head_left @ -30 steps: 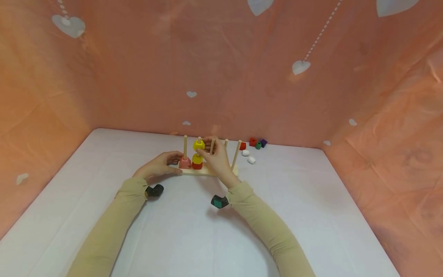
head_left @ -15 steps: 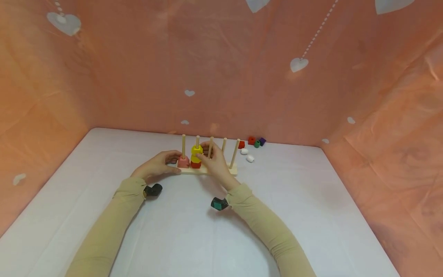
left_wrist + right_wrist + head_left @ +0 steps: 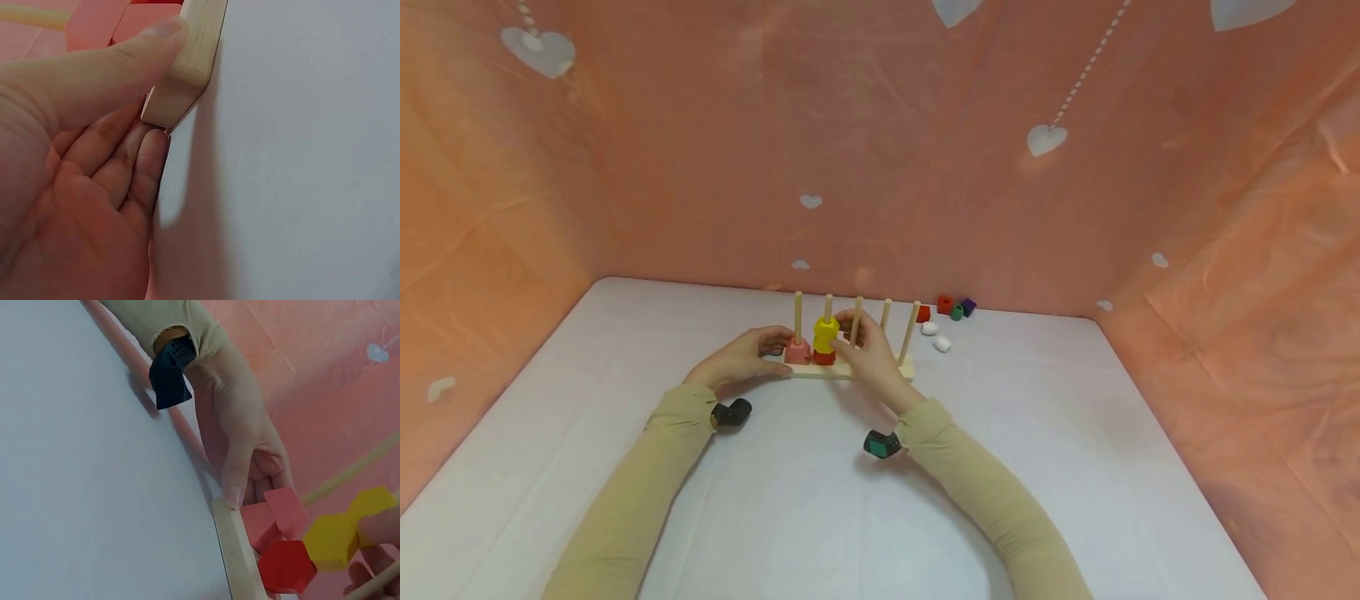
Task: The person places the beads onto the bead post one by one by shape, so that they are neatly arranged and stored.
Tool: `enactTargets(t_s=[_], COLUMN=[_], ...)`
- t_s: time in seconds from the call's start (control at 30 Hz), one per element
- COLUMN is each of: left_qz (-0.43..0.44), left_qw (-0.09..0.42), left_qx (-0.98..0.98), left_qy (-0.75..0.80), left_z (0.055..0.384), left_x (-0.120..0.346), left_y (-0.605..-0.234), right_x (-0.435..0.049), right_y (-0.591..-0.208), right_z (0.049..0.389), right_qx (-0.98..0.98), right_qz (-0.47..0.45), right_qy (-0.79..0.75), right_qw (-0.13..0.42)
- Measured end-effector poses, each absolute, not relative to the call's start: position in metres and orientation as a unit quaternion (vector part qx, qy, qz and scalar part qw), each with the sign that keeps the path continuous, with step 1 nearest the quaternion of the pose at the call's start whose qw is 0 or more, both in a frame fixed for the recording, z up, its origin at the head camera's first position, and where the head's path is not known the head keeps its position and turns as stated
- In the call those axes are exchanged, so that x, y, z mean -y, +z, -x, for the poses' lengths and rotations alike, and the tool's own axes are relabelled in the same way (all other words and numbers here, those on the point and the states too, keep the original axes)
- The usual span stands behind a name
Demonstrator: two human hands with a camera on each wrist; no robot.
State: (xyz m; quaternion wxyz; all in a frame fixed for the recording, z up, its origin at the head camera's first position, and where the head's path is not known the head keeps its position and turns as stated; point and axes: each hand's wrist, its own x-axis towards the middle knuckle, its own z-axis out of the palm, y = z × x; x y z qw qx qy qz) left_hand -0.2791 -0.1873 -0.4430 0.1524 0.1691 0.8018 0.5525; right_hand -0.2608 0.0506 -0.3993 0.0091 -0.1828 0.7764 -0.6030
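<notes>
A pale wooden peg board (image 3: 847, 372) with several upright pegs stands near the back of the table. My left hand (image 3: 736, 357) grips its left end, thumb on top of the board (image 3: 199, 53) and fingers at the end and below. Pink blocks (image 3: 797, 352) sit low on the leftmost peg. On the second peg a red hexagonal block (image 3: 287, 567) is lowest, with a yellow hexagonal block (image 3: 330, 542) on it and another yellow block (image 3: 371, 504) on top. My right hand (image 3: 874, 357) pinches the top yellow block, its fingers partly hidden behind the pegs.
Right of the board lie two white beads (image 3: 929, 328), two red blocks (image 3: 945, 304), a green bead (image 3: 957, 312) and a purple block (image 3: 969, 307). An orange-pink curtain (image 3: 880, 167) with hearts rises behind the table. Each wrist carries a small black camera (image 3: 882, 444).
My right hand has slid the upper yellow block down the second peg onto the lower yellow one. The left hand keeps its hold on the board.
</notes>
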Motion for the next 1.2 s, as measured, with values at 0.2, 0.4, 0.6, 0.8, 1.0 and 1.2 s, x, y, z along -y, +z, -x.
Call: enactTargets(t_s=[0.2, 0.4, 0.6, 0.8, 1.0, 1.2], left_qz=[-0.186, -0.184, -0.193, -0.185, -0.176, -0.19], left_qw=[0.144, 0.144, 0.14, 0.142, 0.152, 0.142], left_qx=[-0.805, -0.802, -0.808, -0.808, -0.812, -0.817], left_qy=[0.544, 0.55, 0.539, 0.54, 0.535, 0.525], left_z=[0.281, 0.281, 0.281, 0.282, 0.283, 0.284], left_x=[0.188, 0.187, 0.186, 0.186, 0.184, 0.184], left_y=[-0.445, -0.444, -0.443, -0.442, -0.441, -0.444], right_x=[-0.063, -0.08, -0.112, -0.149, -0.194, -0.231], right_y=[-0.372, -0.379, -0.383, -0.366, -0.375, -0.396], right_z=[0.234, 0.226, 0.221, 0.211, 0.218, 0.237], right_qx=[-0.766, -0.786, -0.796, -0.786, -0.817, -0.844], right_qz=[0.237, 0.231, 0.239, 0.238, 0.19, 0.16], right_qy=[-0.597, -0.574, -0.556, -0.57, -0.544, -0.511], right_qw=[-0.007, -0.006, -0.012, -0.025, -0.003, 0.004])
